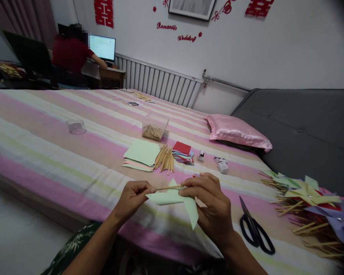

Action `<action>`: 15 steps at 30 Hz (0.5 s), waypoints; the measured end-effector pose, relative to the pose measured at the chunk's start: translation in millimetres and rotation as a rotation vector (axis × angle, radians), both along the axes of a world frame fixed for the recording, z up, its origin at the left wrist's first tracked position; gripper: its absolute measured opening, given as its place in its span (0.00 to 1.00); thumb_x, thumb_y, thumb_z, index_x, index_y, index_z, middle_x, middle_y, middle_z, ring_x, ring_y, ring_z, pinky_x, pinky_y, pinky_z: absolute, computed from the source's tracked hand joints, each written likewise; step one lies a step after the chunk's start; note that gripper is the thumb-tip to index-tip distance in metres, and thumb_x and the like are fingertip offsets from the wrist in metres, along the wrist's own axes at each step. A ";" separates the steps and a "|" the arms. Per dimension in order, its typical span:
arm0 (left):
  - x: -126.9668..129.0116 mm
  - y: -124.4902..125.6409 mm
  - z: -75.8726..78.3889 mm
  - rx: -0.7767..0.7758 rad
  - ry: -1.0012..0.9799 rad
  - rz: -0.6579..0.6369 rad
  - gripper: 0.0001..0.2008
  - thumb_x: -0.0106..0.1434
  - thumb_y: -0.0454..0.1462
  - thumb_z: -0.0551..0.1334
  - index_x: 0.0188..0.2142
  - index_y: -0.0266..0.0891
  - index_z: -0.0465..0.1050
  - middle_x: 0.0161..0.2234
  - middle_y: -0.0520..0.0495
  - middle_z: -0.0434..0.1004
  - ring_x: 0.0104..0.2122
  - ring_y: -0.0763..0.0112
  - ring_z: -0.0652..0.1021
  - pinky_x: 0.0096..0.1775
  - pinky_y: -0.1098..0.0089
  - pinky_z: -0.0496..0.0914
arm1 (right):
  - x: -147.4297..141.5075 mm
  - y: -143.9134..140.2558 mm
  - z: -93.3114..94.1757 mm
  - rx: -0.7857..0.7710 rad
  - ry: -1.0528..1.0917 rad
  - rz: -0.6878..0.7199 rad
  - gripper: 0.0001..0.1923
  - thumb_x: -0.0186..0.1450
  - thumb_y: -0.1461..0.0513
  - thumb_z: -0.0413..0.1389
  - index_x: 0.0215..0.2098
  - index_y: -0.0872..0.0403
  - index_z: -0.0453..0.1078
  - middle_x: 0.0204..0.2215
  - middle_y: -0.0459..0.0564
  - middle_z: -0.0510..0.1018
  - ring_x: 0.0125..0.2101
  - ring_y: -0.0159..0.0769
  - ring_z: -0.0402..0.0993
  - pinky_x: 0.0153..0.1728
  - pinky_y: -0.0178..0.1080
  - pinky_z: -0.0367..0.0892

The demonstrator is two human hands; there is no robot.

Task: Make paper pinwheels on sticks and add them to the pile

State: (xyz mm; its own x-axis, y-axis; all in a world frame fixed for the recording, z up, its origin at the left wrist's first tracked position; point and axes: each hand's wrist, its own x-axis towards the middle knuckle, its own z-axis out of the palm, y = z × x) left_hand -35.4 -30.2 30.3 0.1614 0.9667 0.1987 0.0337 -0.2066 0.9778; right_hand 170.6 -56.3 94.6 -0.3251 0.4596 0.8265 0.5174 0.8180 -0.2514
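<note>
Head view. A pale green pinwheel of folded paper (166, 198) is held in the air over the near edge of the bed with a striped pink, white and tan sheet (94, 152). A thin, round stick of light wood (168, 187) is pinched at its left end by the left hand (136, 195); that grip is closed. By the right hand (210, 204), the paper's middle is gripped beside the stick's other end. Whether stick and paper are joined cannot be told; the meeting point is covered by the right fingers.

Handling (judged): the stick is best kept straight and steady by the left grip, with pressure from the right confined to the paper's centre. The blades should be kept clear of the fingers, since thin paper would probably be creased by squeezing.

Appearance: three pointed, matt blades are seen, directed left, down and up beyond the stick. Small dark dots, possibly holes, are noted near two tips.
</note>
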 end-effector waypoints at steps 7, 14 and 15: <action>-0.7 0.1 1.0 0.015 0.031 0.012 0.17 0.53 0.44 0.61 0.16 0.34 0.65 0.15 0.54 0.57 0.19 0.78 0.60 0.21 0.75 0.52 | 0.0 -0.3 0.9 -0.013 0.010 0.011 0.12 0.56 0.74 0.55 0.31 0.53 0.72 0.31 0.48 0.78 0.33 0.34 0.74 0.43 0.45 0.59; -0.7 -0.1 -0.4 0.020 0.055 0.014 0.18 0.53 0.45 0.60 0.15 0.35 0.63 0.15 0.55 0.54 0.18 0.79 0.58 0.21 0.74 0.50 | 0.4 0.4 2.4 -0.032 0.012 0.031 0.12 0.56 0.74 0.55 0.32 0.53 0.72 0.30 0.47 0.78 0.33 0.34 0.74 0.44 0.45 0.59; -0.6 0.2 -0.8 0.021 0.057 0.011 0.18 0.54 0.45 0.60 0.15 0.35 0.63 0.15 0.55 0.54 0.18 0.79 0.57 0.20 0.74 0.50 | 0.4 0.4 2.4 -0.033 0.013 0.030 0.12 0.57 0.74 0.55 0.32 0.53 0.72 0.30 0.47 0.78 0.33 0.34 0.74 0.44 0.45 0.59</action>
